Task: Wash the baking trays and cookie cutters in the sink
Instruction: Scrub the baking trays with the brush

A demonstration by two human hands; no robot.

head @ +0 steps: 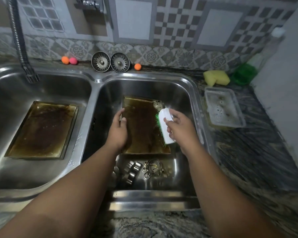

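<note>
1. Head view puts both hands down in the right basin of the double sink (100,79). The left hand (118,129) grips the left edge of a baking tray (141,124), thumb on its dark face. The right hand (179,131) is wrapped round a white brush (166,127) with green bristles, held against the tray's right edge.
2. That tray seems propped toward the basin's far wall, though I cannot be sure of the tilt.
3. I judge the scrubbing is at an early stage: the face is brown and crusted, with only a patch of foam at its far right corner.
4. A second tray (41,129) lies flat in the left basin, equally brown; I'd call it unwashed.
5. The cookie cutters (139,169) sit heaped at the near end of the right basin, just below the held tray. I see no suds on them, so they remain to do.
6. The hose tap (21,45) hangs over the left basin's far left corner; I can make out no running water.
7. The counter (248,152) is dark veined stone. Beside the sink's right edge stands a plastic tub (224,109) of sudsy water, with a yellow sponge (216,77) and a green scourer (243,73) in the back right corner.
8. Along the back edge two strainers (110,62) lean on the patterned tile wall (179,31). The light is dim.
</note>
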